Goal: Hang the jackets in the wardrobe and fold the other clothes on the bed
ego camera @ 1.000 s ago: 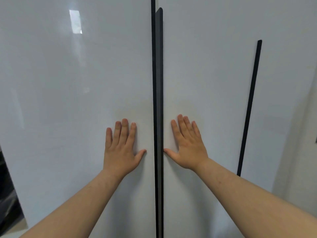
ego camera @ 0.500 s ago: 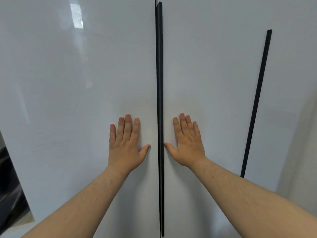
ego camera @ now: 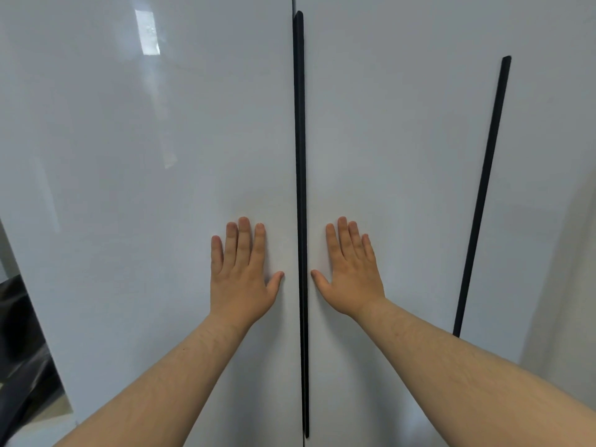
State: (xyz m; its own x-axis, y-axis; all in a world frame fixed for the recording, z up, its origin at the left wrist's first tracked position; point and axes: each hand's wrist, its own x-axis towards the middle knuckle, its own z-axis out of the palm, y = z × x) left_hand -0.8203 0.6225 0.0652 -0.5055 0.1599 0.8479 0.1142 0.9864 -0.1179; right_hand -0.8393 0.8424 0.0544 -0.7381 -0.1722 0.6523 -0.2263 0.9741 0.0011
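1. Pressing flat on the glossy white wardrobe, a person's left hand lies on the left door, fingers straight and close together, thumb spread toward the middle seam
2. The right hand mirrors it on the right door, fingers straight; neither hand grips anything
3. A long black handle strip runs upright between the hands where the two doors meet; each thumb tip sits just beside it, not touching
4. The wardrobe fills nearly the whole view, directly in front of the person
5. A second black strip stands farther right, its lower end behind the right forearm
6. A bright reflection glints near the left door's upper part; a dark shape beyond the wardrobe's lower left edge is too unclear to name
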